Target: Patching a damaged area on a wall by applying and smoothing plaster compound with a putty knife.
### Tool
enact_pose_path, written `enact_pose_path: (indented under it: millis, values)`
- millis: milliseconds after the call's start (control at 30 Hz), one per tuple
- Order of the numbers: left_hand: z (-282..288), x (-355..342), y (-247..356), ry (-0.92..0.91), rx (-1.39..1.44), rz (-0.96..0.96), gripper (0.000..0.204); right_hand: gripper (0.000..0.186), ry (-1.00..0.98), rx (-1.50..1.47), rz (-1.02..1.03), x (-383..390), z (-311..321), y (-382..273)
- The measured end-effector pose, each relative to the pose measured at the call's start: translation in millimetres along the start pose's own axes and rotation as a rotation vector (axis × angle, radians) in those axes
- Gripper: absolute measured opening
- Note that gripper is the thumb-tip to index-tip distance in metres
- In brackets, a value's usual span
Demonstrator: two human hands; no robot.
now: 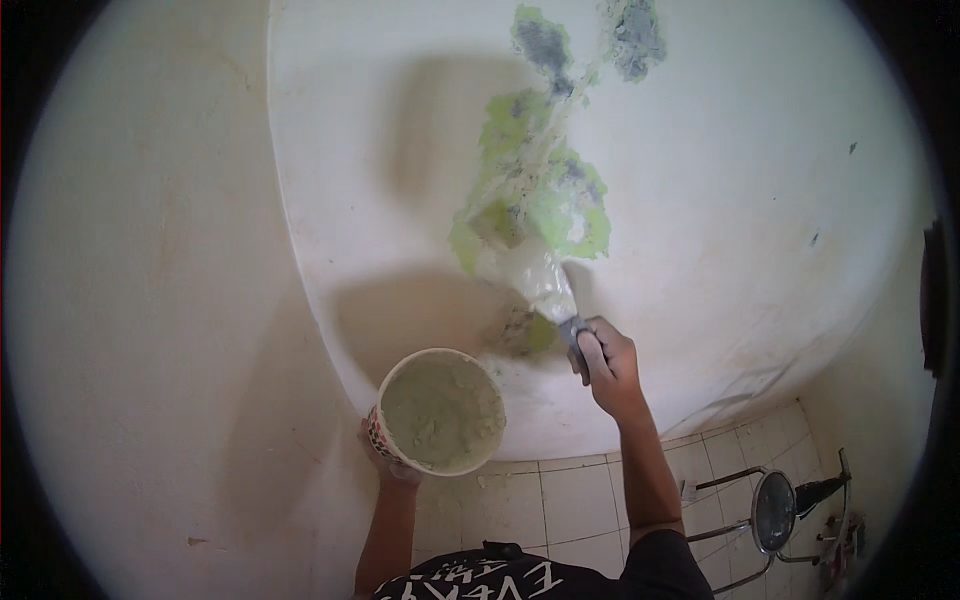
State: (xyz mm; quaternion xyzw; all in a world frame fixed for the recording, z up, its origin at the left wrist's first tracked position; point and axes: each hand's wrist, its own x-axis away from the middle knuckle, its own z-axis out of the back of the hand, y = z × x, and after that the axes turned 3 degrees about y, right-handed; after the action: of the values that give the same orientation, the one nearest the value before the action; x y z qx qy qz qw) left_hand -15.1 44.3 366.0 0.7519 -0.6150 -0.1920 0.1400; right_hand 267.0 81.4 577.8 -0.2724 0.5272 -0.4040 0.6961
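My right hand is closed round the dark handle of a putty knife. Wet, pale putty coats its blade, which is at the wall just below a green and grey patch of peeled paint. Held out to the lower left, a round tub with a patterned side is gripped by my left hand, whose fingers are partly hidden behind it. Pale greenish putty lies inside the tub and smears its inner wall. A smaller bare patch shows left of the knife handle.
Close on the left, another wall meets the patched one at a corner. A metal-legged stool with a round dark seat stands on the tiled floor at lower right. Some dark object hangs at the far right edge.
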Motion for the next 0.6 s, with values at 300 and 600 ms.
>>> enact_pose_path:
  millis: [300, 600]
  values:
    - [4.6, 5.3, 4.6, 0.019, -0.006, -0.001, 0.069, 0.025, 0.224, 0.537, 0.243, -82.3, 25.9, -12.8]
    - [20.3, 2.1, 10.2, 0.077, -0.045, -0.091, 0.066, 0.03, 0.137, 0.654, 0.167, -90.8, 63.0, -32.7]
